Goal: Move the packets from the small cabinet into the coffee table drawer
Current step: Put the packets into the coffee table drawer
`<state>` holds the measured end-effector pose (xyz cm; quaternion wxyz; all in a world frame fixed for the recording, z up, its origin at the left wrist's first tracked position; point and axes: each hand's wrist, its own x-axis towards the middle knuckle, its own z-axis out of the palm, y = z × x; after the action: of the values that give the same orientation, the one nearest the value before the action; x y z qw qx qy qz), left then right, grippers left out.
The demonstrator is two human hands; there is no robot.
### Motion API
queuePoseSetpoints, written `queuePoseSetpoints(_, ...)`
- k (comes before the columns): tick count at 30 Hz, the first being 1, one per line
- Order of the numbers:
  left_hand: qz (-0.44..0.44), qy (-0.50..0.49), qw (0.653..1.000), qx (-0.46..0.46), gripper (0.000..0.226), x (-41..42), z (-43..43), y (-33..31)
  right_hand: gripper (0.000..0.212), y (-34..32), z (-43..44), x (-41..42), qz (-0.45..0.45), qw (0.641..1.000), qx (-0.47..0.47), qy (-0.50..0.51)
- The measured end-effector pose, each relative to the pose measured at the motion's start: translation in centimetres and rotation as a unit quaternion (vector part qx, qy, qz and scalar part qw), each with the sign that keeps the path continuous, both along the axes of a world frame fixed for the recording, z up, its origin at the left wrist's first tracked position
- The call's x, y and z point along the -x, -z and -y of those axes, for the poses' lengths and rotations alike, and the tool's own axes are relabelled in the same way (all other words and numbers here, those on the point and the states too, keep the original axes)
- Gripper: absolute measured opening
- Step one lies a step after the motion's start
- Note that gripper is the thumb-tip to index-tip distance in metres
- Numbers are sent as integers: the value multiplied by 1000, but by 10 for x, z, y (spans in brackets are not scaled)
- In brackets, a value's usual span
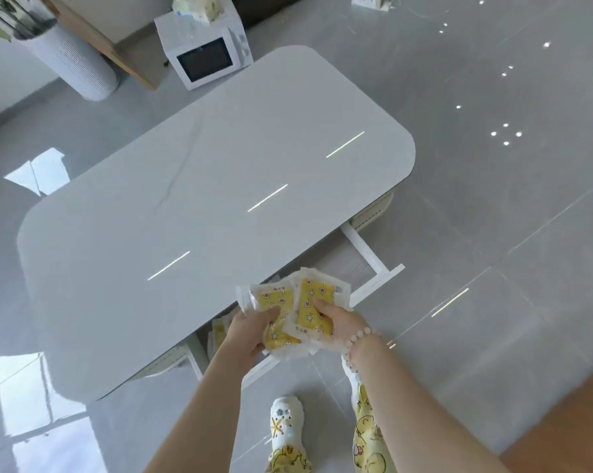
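packets (290, 302), yellow with clear edges, sit in a loose bundle held by both hands just above the open drawer (373, 257) of the coffee table (203, 199). the left hand (250, 332) grips the bundle's left side, thumb on top; the right hand (337, 324) pinches the right side. other packets (218, 331) seem to lie in the drawer already. best to lower the bundle below the tabletop edge, over the bare part of the drawer, then let go with both hands together so nothing slides to the floor.
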<state>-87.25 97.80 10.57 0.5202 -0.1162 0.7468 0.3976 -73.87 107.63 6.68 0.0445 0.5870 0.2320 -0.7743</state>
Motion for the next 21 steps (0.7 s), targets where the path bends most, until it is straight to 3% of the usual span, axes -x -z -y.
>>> queuePoseSetpoints(4, 33, -14, 999, 24, 23, -4, -6, 53, 44, 47, -12, -4, 32, 999, 14, -21)
queuePoseSetpoints(9, 55, -49, 995, 63, 27, -1, -5, 121, 42, 114, -22, 5, 59, 992, 7, -116)
queuePoseSetpoints(14, 57, -94, 989, 99, 36, 22, 1, 192, 79, 170, -31, 48, 112, 962, -42, -246)
queuePoseSetpoints(17, 49, -112, 986, 117, 32, 37, -2, 230, 70, 198, -40, 77, 118, 943, -68, -303)
queuePoseSetpoints(21, 11, -89, 983, 161, 65, 55, -11, 277, 66, 242, -50, 107, 111, 919, -112, -361)
